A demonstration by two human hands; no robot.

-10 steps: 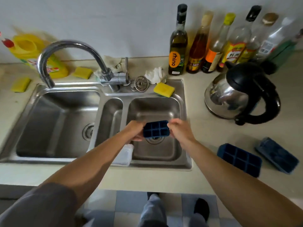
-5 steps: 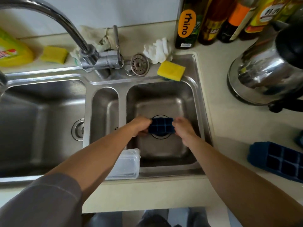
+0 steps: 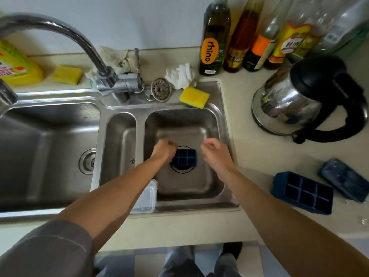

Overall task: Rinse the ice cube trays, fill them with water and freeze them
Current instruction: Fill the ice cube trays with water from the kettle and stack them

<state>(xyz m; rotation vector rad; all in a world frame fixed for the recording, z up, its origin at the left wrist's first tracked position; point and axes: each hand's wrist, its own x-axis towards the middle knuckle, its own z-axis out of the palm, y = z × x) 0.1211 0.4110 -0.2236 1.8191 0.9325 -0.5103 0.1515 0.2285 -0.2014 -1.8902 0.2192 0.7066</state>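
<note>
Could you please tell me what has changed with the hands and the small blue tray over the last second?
The small blue ice cube tray went down from above the right basin to its drain. The right hand let go and now sits apart from it; the left hand stays at its left end. The two trays on the counter, the kettle and the sponge kept their places.

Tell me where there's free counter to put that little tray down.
Bare counter lies between the sink's right rim, the kettle and the blue tray on the counter. The front edge is free too. Behind the sink it is crowded: bottles, sponge, strainer, cloths.
</note>
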